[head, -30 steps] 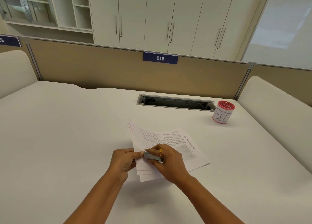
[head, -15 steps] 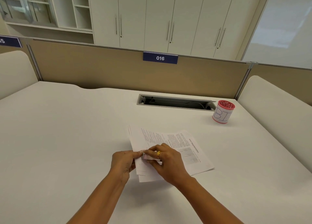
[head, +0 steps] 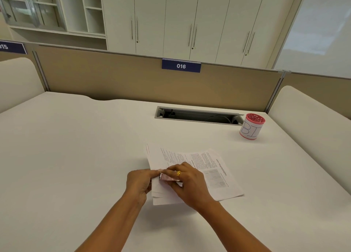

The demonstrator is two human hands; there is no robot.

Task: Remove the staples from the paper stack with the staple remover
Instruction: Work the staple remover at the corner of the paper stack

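**Head view: my two hands meet at the edge of the papers**

The staple remover (head: 164, 176) is small, pale pink with a shiny metal tip. It sits right at the left edge of the paper stack (head: 205, 168), where I think a staple is. I cannot see the staple itself; it is too tiny.

My right hand (head: 188, 184) is curled around the staple remover and grips it, with a gold ring (head: 178, 173) showing on one finger. My left hand (head: 139, 183) pinches the paper edge just beside the metal tip, to hold the sheets still.

The paper stack lies flat on the white table (head: 76, 156), close in front of me. I think the paper is light and thin and floppy. It can slide on the smooth table, and it can tear if I pull too hard. So I should hold it close to the staple, not far away. The staple remover looks hard and small, so it is best held by its two sides and squeezed.

Far off on the right stands a red and white cup (head: 251, 126). It is next to a long slot (head: 199, 116) in the table.

Compared with a second ago, the paper stack has turned a little, and its right end sits lower and further right. The staple remover showed more then. Now my fingers hide most of it, and it is nearer my left hand. My hands are in almost the same place.
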